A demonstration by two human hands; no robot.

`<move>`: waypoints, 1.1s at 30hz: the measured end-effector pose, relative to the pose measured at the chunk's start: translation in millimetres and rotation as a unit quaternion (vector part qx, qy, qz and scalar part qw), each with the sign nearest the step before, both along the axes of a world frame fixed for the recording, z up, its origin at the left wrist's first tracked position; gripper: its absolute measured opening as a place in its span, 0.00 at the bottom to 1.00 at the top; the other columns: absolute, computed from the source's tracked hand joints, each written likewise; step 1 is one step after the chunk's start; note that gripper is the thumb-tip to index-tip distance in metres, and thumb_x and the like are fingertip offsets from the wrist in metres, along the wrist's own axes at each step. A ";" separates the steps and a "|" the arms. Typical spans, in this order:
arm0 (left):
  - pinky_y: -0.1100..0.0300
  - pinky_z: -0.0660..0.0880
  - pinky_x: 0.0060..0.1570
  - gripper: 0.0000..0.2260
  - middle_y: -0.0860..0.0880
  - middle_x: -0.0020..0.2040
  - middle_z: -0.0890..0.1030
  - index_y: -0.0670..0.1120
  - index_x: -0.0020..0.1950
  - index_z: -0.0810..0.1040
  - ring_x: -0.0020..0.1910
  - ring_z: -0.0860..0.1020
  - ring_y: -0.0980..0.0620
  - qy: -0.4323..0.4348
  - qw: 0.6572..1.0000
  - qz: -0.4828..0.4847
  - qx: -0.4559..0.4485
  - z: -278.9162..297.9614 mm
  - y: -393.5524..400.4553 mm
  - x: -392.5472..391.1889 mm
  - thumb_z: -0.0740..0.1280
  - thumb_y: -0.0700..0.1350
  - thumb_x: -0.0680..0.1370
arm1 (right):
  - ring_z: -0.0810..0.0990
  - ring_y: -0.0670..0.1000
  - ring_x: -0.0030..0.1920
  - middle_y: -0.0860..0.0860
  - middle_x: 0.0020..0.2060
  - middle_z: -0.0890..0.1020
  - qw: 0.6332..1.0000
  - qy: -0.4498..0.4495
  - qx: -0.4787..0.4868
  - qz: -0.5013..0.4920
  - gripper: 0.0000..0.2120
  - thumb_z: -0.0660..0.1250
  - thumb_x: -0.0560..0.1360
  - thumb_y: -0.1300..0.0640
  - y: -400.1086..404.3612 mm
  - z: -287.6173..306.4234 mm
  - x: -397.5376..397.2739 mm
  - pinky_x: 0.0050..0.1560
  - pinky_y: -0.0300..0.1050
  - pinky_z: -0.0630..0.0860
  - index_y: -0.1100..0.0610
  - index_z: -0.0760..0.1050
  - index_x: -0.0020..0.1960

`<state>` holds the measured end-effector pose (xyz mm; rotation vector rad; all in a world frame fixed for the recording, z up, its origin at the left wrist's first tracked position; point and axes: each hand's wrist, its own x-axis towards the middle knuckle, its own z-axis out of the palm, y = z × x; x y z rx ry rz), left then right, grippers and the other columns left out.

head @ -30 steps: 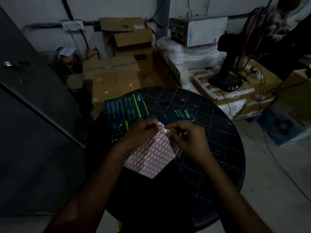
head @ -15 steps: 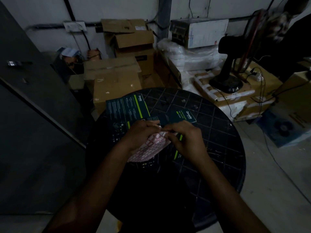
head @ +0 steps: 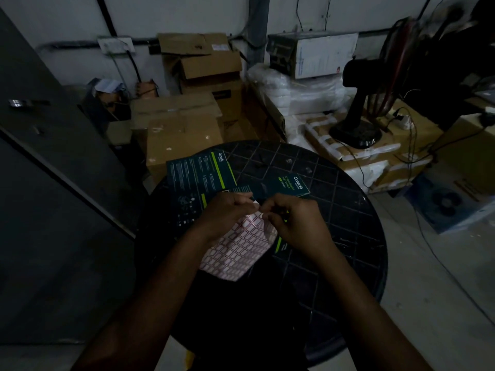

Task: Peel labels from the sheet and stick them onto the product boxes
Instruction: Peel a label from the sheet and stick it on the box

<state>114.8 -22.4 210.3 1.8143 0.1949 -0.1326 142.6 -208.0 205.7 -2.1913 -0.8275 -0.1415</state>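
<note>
A white label sheet [head: 238, 250] with red-bordered labels hangs over the round black table [head: 348, 236]. My left hand [head: 225, 212] grips its top edge. My right hand [head: 292, 223] pinches at the sheet's top corner, fingertips meeting those of the left hand. Whether a label is lifted I cannot tell. Two dark green product boxes lie flat on the table: one [head: 198, 175] at the far left, another [head: 284, 186] just beyond my hands, partly hidden by them.
Brown cardboard cartons [head: 182, 135] stack behind the table. A black fan [head: 356, 113] stands on taped cartons at the right, with cables trailing. A grey panel [head: 53, 183] fills the left. Bare concrete floor [head: 442, 303] lies at the right.
The sheet dipped and curled under my hands half a second ago, then spread out again. Both hands stayed together at its top corner, slightly farther from me than a second ago.
</note>
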 end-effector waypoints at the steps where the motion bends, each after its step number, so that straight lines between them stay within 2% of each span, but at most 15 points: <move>1: 0.66 0.70 0.50 0.06 0.48 0.69 0.74 0.42 0.46 0.84 0.63 0.73 0.56 -0.004 1.000 -0.003 0.005 -0.3 -0.3 -0.5 0.68 0.42 0.78 | 0.83 0.39 0.44 0.43 0.42 0.85 1.000 0.006 -0.003 -0.001 0.10 0.72 0.73 0.64 -0.7 1.5 -0.3 0.47 0.42 0.81 0.50 0.81 0.48; 5: 0.62 0.69 0.57 0.07 0.47 0.70 0.74 0.43 0.49 0.85 0.66 0.72 0.53 -0.015 0.999 -0.014 0.031 -1.1 -1.1 -0.9 0.68 0.43 0.78 | 0.81 0.40 0.43 0.44 0.41 0.83 0.999 0.028 -0.018 0.006 0.10 0.70 0.73 0.66 -1.0 4.4 -0.6 0.46 0.41 0.79 0.53 0.80 0.47; 9: 0.56 0.68 0.64 0.06 0.47 0.69 0.75 0.47 0.47 0.85 0.68 0.72 0.52 -0.019 0.999 -0.015 0.043 0.4 0.5 1.1 0.68 0.45 0.78 | 0.82 0.42 0.42 0.43 0.41 0.84 0.998 0.057 -0.013 0.000 0.09 0.70 0.75 0.65 -2.0 5.7 -2.2 0.45 0.42 0.80 0.50 0.79 0.48; 12: 0.57 0.68 0.62 0.06 0.46 0.69 0.75 0.46 0.47 0.84 0.67 0.72 0.52 -0.023 0.998 -0.015 0.051 -0.1 1.9 2.4 0.68 0.44 0.79 | 0.82 0.47 0.38 0.48 0.40 0.83 0.996 0.088 0.013 0.000 0.08 0.67 0.77 0.63 -6.9 8.0 -3.2 0.38 0.48 0.79 0.49 0.75 0.47; 14: 0.59 0.67 0.60 0.07 0.46 0.69 0.75 0.43 0.48 0.84 0.66 0.72 0.53 -0.023 0.998 -0.014 0.051 -0.7 2.1 3.3 0.67 0.43 0.79 | 0.83 0.49 0.40 0.49 0.40 0.83 0.993 0.111 0.042 0.010 0.07 0.66 0.79 0.61 -11.0 10.7 -2.4 0.38 0.48 0.79 0.50 0.71 0.48; 17: 0.59 0.67 0.60 0.06 0.46 0.70 0.74 0.45 0.48 0.84 0.65 0.72 0.55 -0.022 0.998 -0.018 0.050 -0.7 2.1 3.6 0.67 0.43 0.79 | 0.84 0.44 0.42 0.47 0.41 0.84 0.989 0.136 0.057 0.017 0.11 0.70 0.76 0.60 -14.1 11.7 -0.8 0.39 0.42 0.80 0.53 0.68 0.51; 21: 0.56 0.71 0.62 0.06 0.51 0.65 0.77 0.49 0.52 0.84 0.65 0.74 0.55 -0.028 0.998 -0.025 0.048 -2.6 1.3 3.9 0.67 0.45 0.79 | 0.83 0.43 0.37 0.51 0.40 0.84 0.986 0.158 0.045 -0.008 0.15 0.73 0.75 0.61 -15.0 0.3 3.2 0.35 0.40 0.79 0.55 0.67 0.52; 23: 0.58 0.74 0.57 0.07 0.57 0.58 0.81 0.52 0.54 0.83 0.59 0.78 0.58 -0.031 0.999 -0.025 0.028 -1.4 0.1 3.4 0.65 0.47 0.80 | 0.82 0.43 0.35 0.54 0.40 0.84 0.980 0.191 0.051 -0.010 0.15 0.72 0.75 0.64 -17.5 -12.1 3.4 0.33 0.38 0.78 0.55 0.66 0.51; 25: 0.61 0.72 0.53 0.08 0.59 0.55 0.81 0.55 0.56 0.82 0.56 0.77 0.63 -0.043 0.998 -0.021 0.033 -1.4 1.2 4.4 0.65 0.49 0.81 | 0.82 0.46 0.36 0.57 0.41 0.83 0.974 0.221 0.056 -0.014 0.16 0.72 0.74 0.65 -22.1 -33.7 2.2 0.35 0.40 0.79 0.56 0.66 0.50; 28: 0.57 0.72 0.61 0.09 0.58 0.61 0.79 0.57 0.59 0.79 0.61 0.75 0.60 -0.050 0.997 -0.028 0.052 -4.6 4.2 5.4 0.65 0.49 0.80 | 0.82 0.53 0.38 0.57 0.40 0.83 0.964 0.257 0.039 -0.055 0.16 0.74 0.74 0.64 -31.8 -82.8 0.7 0.40 0.50 0.80 0.56 0.66 0.49; 30: 0.56 0.70 0.64 0.11 0.58 0.67 0.76 0.58 0.62 0.78 0.66 0.73 0.57 -0.048 0.995 -0.040 0.072 -6.1 3.1 3.8 0.66 0.49 0.80 | 0.81 0.52 0.36 0.54 0.38 0.83 0.948 0.298 0.032 -0.108 0.17 0.75 0.73 0.63 -38.9 -118.6 -2.1 0.40 0.54 0.80 0.54 0.65 0.47; 33: 0.61 0.66 0.62 0.13 0.58 0.71 0.72 0.56 0.65 0.76 0.69 0.70 0.56 -0.051 0.991 -0.052 0.108 -6.2 -0.4 1.2 0.66 0.47 0.80 | 0.81 0.53 0.36 0.52 0.38 0.82 0.914 0.348 0.019 -0.207 0.18 0.75 0.73 0.61 -46.3 -162.6 -12.1 0.36 0.50 0.80 0.51 0.64 0.46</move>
